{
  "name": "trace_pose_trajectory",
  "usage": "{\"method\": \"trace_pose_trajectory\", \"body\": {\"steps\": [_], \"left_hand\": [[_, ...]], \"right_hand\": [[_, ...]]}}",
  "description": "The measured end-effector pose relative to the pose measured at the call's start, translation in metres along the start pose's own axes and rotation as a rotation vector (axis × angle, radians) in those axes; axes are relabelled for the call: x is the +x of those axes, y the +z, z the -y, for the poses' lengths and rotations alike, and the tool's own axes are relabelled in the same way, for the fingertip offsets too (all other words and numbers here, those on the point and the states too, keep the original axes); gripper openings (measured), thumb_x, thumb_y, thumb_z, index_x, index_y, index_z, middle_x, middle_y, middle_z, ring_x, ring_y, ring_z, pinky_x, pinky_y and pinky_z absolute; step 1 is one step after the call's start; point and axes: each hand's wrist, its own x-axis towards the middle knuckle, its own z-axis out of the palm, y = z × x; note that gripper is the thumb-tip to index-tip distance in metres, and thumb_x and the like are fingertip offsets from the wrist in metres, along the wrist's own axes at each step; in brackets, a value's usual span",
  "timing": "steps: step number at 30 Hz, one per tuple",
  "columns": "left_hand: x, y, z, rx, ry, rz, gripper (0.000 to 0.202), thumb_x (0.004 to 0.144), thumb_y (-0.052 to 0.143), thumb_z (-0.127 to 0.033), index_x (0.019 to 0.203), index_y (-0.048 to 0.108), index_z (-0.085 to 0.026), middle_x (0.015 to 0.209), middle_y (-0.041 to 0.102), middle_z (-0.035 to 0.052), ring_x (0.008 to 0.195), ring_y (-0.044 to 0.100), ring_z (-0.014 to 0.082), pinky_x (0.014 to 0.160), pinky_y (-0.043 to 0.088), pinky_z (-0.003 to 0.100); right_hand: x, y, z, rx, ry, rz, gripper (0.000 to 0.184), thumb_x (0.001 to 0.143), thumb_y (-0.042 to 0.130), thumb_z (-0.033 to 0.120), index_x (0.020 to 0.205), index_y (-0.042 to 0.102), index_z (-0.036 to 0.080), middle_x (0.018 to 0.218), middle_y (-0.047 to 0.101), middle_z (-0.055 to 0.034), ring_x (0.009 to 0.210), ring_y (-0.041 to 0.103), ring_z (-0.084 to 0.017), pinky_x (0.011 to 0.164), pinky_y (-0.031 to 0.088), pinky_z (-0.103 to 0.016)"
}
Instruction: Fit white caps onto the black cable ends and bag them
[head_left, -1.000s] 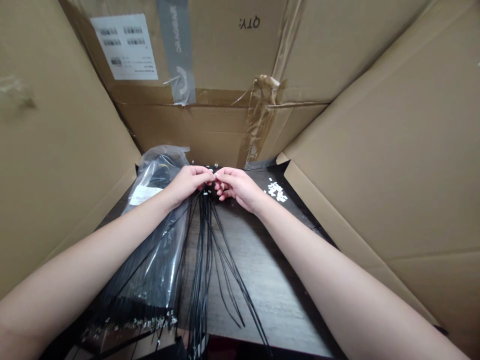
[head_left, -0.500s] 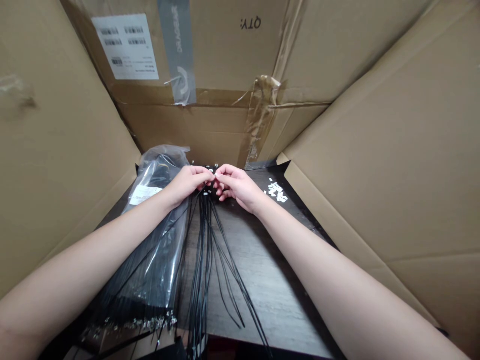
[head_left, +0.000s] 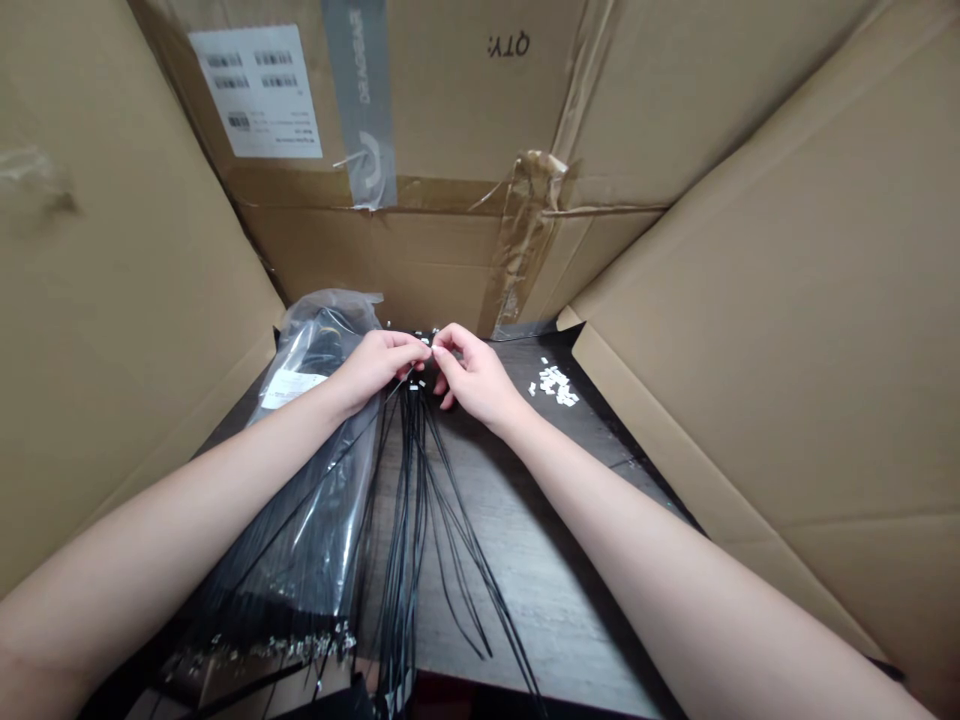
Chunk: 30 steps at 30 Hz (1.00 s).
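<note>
My left hand point(head_left: 388, 358) is closed in a pinch on a thin black cable point(head_left: 330, 462), whose length trails down and to the left over the plastic bag. Fingertip to fingertip with it, my right hand point(head_left: 472, 375) pinches a small white connector piece point(head_left: 433, 349), mostly hidden by the fingers. Below both hands, a bunch of loose black cables point(head_left: 411, 480) with small white ends hangs toward the table's front edge. Several small white connector pieces point(head_left: 555, 382) lie in a loose pile to the right of my right hand.
A clear plastic bag point(head_left: 341, 520) full of black cables lies on the left, bearing a white label. Cardboard walls point(head_left: 787, 330) enclose the dark wooden table point(head_left: 517, 560) at the left, back and right. The back cardboard box point(head_left: 450, 110) carries grey tape and a barcode label.
My right hand's lower fingers have drawn in and its wrist has turned slightly. The fingertips of both hands stay together, and the view has shifted a little.
</note>
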Motion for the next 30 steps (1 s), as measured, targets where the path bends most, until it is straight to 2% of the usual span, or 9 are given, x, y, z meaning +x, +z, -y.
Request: {"method": "trace_pose_trajectory", "body": {"steps": [6,11,23,30], "left_hand": [[0.0005,-0.0015,-0.0014,-0.033,-0.034,0.029,0.018,0.066,0.067,-0.031,0.060,0.065,-0.015,0.059,0.056,-0.0008,0.054,0.043,0.0092,0.055,0.031,0.026],[-0.0011,-0.0008,-0.0038,-0.034,-0.027,0.061,0.018,0.065,0.068,-0.031,0.058,0.063,-0.015,0.058,0.055,-0.0012,0.055,0.043,0.0095,0.057,0.031,0.026],[-0.0017,0.0021,-0.0032,-0.071,-0.003,0.016,0.019,0.066,0.071,-0.032,0.066,0.066,-0.014,0.060,0.055,-0.0021,0.055,0.043,0.0086,0.057,0.034,0.025],[-0.0015,0.0034,-0.0012,-0.067,0.020,-0.035,0.022,0.064,0.076,-0.032,0.073,0.064,-0.015,0.063,0.060,-0.0022,0.058,0.049,0.0098,0.060,0.038,0.026]], "right_hand": [[-0.0022,-0.0034,0.0038,-0.144,-0.060,-0.019,0.009,0.091,0.049,0.029,0.084,0.050,0.024,0.062,0.051,0.0045,0.044,0.052,-0.010,0.035,0.038,-0.018],[-0.0014,-0.0046,0.0014,-0.184,-0.117,-0.022,0.011,0.091,0.049,0.029,0.083,0.053,0.024,0.063,0.053,0.0038,0.046,0.053,-0.011,0.043,0.041,-0.021],[0.0019,-0.0030,-0.0018,-0.049,0.011,0.022,0.014,0.089,0.054,0.033,0.080,0.050,0.023,0.061,0.051,0.0056,0.047,0.055,-0.010,0.036,0.040,-0.016],[0.0048,-0.0029,0.0001,0.037,0.114,0.008,0.016,0.092,0.052,0.028,0.078,0.049,0.021,0.061,0.052,0.0051,0.045,0.054,-0.009,0.032,0.040,-0.015]]}}
